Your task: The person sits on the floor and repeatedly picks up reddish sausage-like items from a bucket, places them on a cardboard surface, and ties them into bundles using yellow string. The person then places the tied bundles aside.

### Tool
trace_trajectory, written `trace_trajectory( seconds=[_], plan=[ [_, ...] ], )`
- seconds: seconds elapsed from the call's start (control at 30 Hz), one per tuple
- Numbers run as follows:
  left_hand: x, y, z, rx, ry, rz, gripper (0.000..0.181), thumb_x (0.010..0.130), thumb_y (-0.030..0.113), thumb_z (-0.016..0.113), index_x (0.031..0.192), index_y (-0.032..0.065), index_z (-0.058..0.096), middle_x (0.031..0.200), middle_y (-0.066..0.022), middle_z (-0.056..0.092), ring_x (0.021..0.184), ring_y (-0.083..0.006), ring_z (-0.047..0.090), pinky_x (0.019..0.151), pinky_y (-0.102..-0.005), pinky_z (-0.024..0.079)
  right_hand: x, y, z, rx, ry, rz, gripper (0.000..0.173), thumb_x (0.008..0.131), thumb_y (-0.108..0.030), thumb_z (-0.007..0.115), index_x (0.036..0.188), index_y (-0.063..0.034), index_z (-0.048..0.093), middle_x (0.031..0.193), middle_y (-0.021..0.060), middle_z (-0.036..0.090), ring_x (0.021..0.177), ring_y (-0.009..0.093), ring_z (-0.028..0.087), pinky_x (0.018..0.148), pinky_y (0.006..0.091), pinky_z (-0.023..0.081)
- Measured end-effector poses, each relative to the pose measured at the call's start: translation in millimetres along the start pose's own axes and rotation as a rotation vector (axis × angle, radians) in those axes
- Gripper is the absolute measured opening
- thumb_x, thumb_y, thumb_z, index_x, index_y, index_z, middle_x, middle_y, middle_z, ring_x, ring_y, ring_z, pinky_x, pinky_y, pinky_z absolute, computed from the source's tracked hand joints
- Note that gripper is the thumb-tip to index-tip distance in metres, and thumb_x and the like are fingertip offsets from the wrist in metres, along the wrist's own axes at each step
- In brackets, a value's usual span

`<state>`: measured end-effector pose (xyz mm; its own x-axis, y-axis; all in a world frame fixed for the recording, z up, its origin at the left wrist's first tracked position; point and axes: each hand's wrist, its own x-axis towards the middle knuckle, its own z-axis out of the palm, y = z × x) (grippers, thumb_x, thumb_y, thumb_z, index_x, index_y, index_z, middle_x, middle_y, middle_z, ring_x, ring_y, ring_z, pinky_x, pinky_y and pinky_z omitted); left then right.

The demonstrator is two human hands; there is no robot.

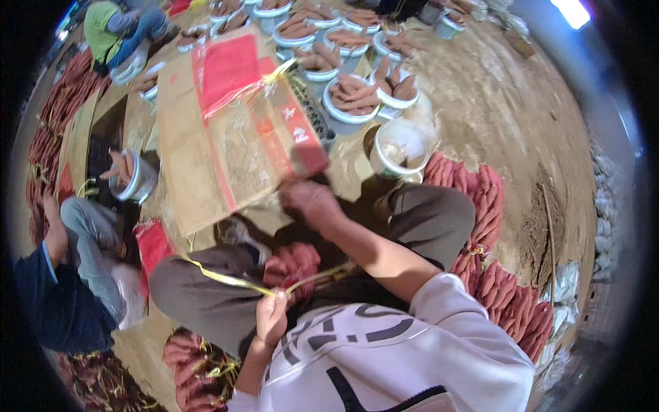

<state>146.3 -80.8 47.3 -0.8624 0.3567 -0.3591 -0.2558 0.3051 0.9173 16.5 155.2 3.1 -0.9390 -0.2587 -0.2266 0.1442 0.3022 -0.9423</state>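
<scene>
My left hand [272, 316] pinches a yellow plastic tie [226, 279] at the gathered neck of a red net bag of sweet potatoes [292, 263]. This bag sits between my knees, and the tie's two ends spread to either side of my thumb. Blurred by motion, my right hand [309, 203] is at the near edge of a flattened cardboard box [180, 170]. Just beyond its knuckles is a dark red blurred patch [309, 158]; whether I hold it cannot be told. A red net [229, 67] and a bundle of yellow ties [280, 72] lie on the cardboard.
White buckets of sweet potatoes [352, 117] crowd the far side, with a bucket holding no potatoes [400, 149] nearer. Filled red net bags [484, 206] line my right; another bag [188, 371] stands at my left. People sit at left [62, 298] and far left [100, 31].
</scene>
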Motion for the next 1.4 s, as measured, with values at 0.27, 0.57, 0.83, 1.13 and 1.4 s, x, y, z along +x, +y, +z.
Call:
trace_trajectory(
  seconds=[0.27, 0.57, 0.83, 1.13, 1.4],
  plan=[
    [15.7, -31.7, -3.7, -0.371, 0.059, -0.098, 0.035, 0.097, 0.024, 0.04, 0.072, 0.0025, 0.051, 0.063, -0.0012, 0.047, 0.06, -0.0092, 0.042, 0.057, -0.0244, 0.035, 16.0, 212.1, -202.0, 1.413, 1.346, 0.435, 0.043, 0.09, -0.033, 0.048, 0.129, -0.0169, 0.038, 0.129, 0.0139, 0.042, 0.112, 0.036, 0.044, 0.074, 0.054, 0.048],
    [41.7, -27.6, -8.2, -0.33, 0.033, -0.197, 0.034, 0.096, 0.025, 0.042, 0.074, 0.0021, 0.053, 0.065, -0.0011, 0.049, 0.061, -0.0092, 0.043, 0.059, -0.0238, 0.036, -27.5, 199.6, -306.9, 1.357, 1.95, -0.038, 0.029, 0.079, -0.004, 0.052, 0.106, 0.0043, 0.05, 0.093, 0.0191, 0.059, 0.071, 0.028, 0.061, 0.047, 0.0378, 0.047],
    [45.3, -24.1, 3.5, -0.329, -0.022, -0.154, 0.034, 0.096, 0.026, 0.043, 0.076, 0.0017, 0.055, 0.067, -0.001, 0.051, 0.062, -0.0091, 0.044, 0.06, -0.0233, 0.037, -96.1, 88.4, -426.5, 1.014, 1.962, 0.086, 0.039, 0.078, -0.012, 0.059, 0.114, -0.0009, 0.048, 0.101, 0.014, 0.058, 0.078, 0.028, 0.062, 0.052, 0.0402, 0.052],
    [18.9, -21.7, -3.8, -0.321, 0.068, -0.064, 0.033, 0.096, 0.027, 0.044, 0.079, 0.0012, 0.057, 0.069, -0.0009, 0.053, 0.063, -0.0091, 0.045, 0.062, -0.0227, 0.038, -70.0, 2.6, -424.7, 1.014, 1.53, -0.074, 0.027, 0.092, -0.032, 0.051, 0.109, -0.0103, 0.051, 0.092, 0.0048, 0.057, 0.069, 0.022, 0.05, 0.058, 0.0363, 0.044],
    [14.1, 15.4, -2.8, -0.323, -0.188, -0.026, 0.033, 0.096, 0.028, 0.046, 0.081, 0.0008, 0.059, 0.07, -0.0008, 0.054, 0.064, -0.009, 0.046, 0.063, -0.0222, 0.038, -86.3, -103.8, -119.7, -0.056, -0.039, -0.265, 0.015, 0.089, -0.009, 0.053, 0.098, 0.0, 0.063, 0.1, 0.0109, 0.065, 0.091, 0.015, 0.06, 0.082, 0.0276, 0.047]
  ],
)
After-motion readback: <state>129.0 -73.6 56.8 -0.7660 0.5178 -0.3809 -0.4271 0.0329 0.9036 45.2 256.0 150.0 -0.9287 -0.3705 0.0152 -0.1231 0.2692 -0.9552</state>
